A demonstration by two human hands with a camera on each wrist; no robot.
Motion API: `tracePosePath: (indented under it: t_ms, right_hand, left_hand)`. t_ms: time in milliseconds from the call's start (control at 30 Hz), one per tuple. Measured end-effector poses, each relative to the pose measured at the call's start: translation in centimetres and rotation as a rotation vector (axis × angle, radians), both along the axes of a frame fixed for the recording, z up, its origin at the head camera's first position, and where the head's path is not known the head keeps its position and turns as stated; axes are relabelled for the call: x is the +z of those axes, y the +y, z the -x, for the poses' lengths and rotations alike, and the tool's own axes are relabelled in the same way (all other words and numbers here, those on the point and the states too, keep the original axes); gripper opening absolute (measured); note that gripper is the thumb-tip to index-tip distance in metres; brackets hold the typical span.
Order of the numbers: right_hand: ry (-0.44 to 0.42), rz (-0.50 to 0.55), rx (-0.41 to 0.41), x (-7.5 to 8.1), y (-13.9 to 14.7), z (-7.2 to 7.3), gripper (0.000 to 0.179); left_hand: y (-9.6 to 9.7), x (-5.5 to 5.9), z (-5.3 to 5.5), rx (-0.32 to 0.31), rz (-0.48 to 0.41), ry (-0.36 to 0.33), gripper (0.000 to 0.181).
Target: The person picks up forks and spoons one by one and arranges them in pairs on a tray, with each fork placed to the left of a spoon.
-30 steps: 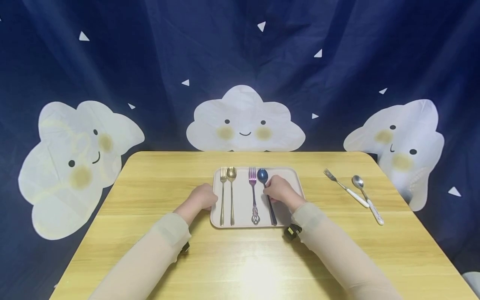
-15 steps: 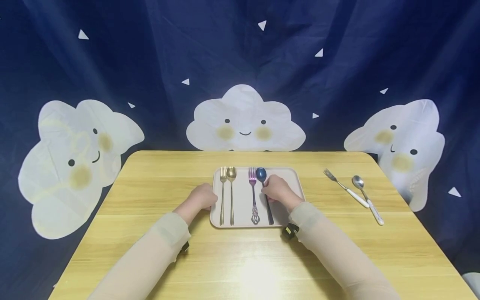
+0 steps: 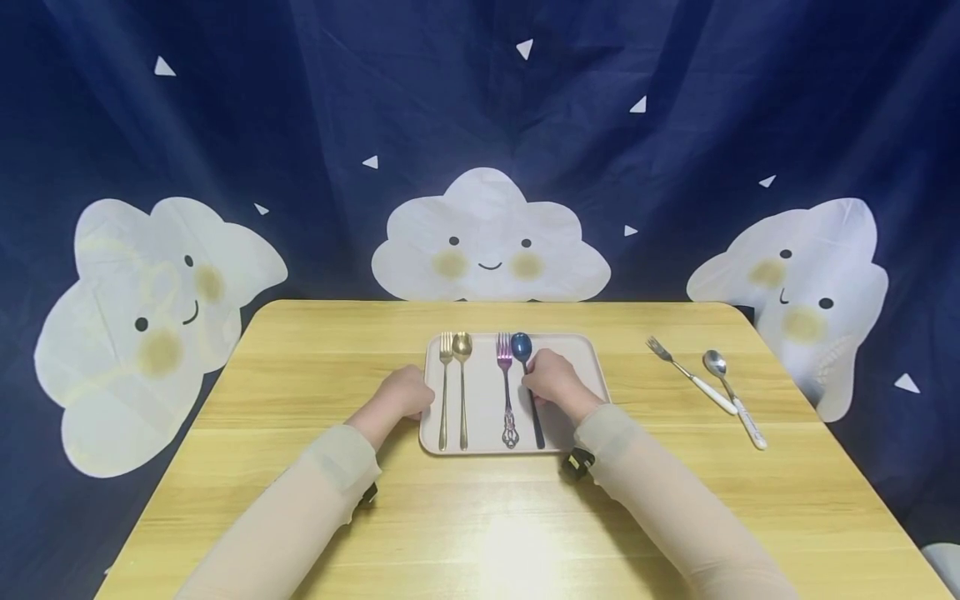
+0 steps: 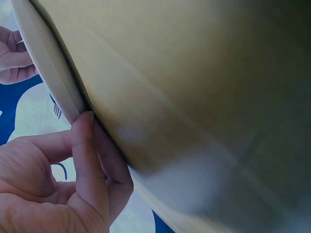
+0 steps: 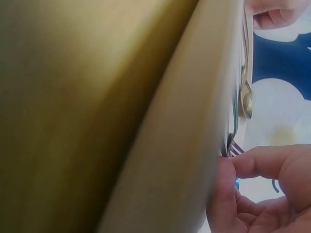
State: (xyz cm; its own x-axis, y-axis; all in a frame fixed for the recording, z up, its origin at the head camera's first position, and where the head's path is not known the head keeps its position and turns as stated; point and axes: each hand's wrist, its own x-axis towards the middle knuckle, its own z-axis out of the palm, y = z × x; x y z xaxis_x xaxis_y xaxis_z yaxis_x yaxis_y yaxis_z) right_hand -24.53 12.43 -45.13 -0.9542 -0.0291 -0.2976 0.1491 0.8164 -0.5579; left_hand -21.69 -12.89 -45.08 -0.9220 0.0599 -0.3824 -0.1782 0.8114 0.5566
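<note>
A pale rectangular tray [image 3: 483, 400] lies on the wooden table in the head view. On its left part a gold fork [image 3: 445, 354] and a gold spoon [image 3: 462, 346] lie side by side. Farther right are a purple fork [image 3: 504, 357] with an ornate handle and a dark blue spoon [image 3: 521, 344]. My left hand [image 3: 405, 393] holds the tray's left edge; the left wrist view shows finger and thumb at the rim [image 4: 60, 92]. My right hand [image 3: 558, 383] pinches the blue spoon's handle near its neck; its fingers hide part of the handle.
On the table [image 3: 300, 375] right of the tray lie a fork [image 3: 693, 377] and a spoon [image 3: 733, 396], both with white handles, set at a slant. A dark blue curtain [image 3: 480, 100] with white clouds hangs behind the table's far edge.
My right hand has shifted slightly left with the blue spoon, which now lies closer to the purple fork and straighter beside it. The left hand has stayed at the tray edge.
</note>
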Motion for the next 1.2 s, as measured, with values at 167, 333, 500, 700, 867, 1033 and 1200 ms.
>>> tracePosePath:
  t_ms: [167,333,500,700,867,1033,1200]
  right_hand:
    - [0.007,-0.004,-0.008,0.09,-0.16,-0.11,0.009]
    - [0.016,-0.003,-0.007,0.26,-0.21,-0.25,0.008]
    - [0.018,-0.01,-0.002,0.18,-0.21,-0.15,0.007]
    - [0.023,-0.021,0.005,-0.06,-0.16,0.02,0.006]
    - [0.035,-0.032,0.013,-0.02,-0.17,0.07,0.006]
    - [0.029,-0.036,0.011,0.08,-0.22,0.02,0.009]
    - [0.033,-0.037,0.007,0.04,-0.23,-0.07,0.009]
  left_hand:
    - [-0.01,-0.04,0.07,-0.001,0.002,-0.001,0.009]
    - [-0.02,-0.02,0.09,0.001,-0.007,-0.007,0.007]
    - [0.0,0.08,0.07,0.008,-0.012,-0.008,0.007]
    - [-0.08,0.08,0.02,0.001,-0.011,-0.002,0.007]
    - [-0.15,0.14,0.03,-0.002,-0.023,0.001,0.008]
    - [-0.18,0.15,0.1,-0.003,-0.017,-0.008,0.008]
    - [-0.13,0.25,0.05,-0.011,-0.011,-0.007,0.009]
